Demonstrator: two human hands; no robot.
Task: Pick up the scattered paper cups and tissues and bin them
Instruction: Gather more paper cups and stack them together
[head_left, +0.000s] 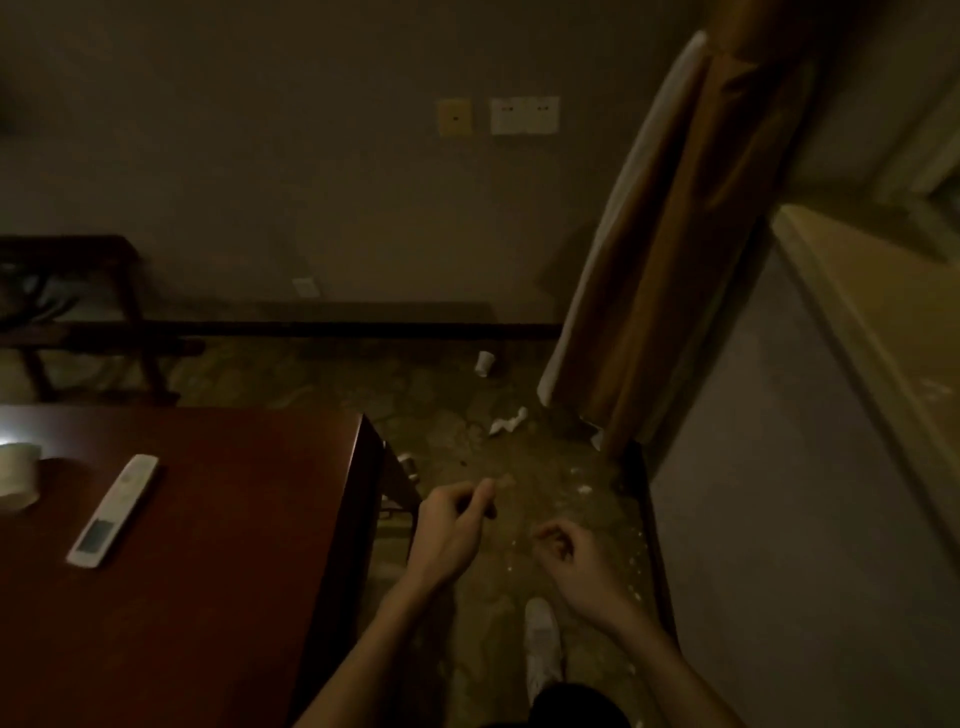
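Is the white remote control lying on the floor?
No, the remote control lies on the dark wooden table, not on the floor.

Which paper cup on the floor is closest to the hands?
The cup beside the table, just ahead of the left hand; the other cup is far off by the baseboard, near the curtain.

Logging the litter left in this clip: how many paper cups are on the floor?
2. One paper cup is near the baseboard; a second cup sits half hidden beside the table corner. More may be hidden under the table.
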